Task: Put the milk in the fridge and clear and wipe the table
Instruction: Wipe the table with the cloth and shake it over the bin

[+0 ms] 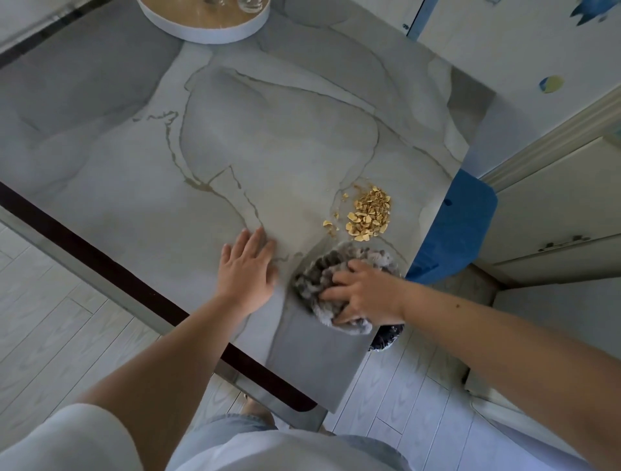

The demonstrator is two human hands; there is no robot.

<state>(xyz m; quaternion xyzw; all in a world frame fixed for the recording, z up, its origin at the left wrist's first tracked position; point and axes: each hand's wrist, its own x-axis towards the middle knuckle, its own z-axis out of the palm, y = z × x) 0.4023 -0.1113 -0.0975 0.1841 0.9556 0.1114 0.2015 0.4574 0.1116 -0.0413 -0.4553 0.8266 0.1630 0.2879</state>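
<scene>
While the right hand (364, 292) grips a fluffy grey cloth (322, 269) just beside the crumbs (368, 215), heaped near the edge probably for sweeping off, the left hand (247, 269) lies flat, fingers straight, bracing on the surface (168, 151). No milk in sight.

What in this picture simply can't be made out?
Head view throughout.
Glasses on the round tray: cut off by the top edge.
Dark object below the table corner: mostly hidden by table and right forearm.
Blue item beside the table: partly behind it, unidentifiable.
Cloth: middle covered by the right hand.
</scene>
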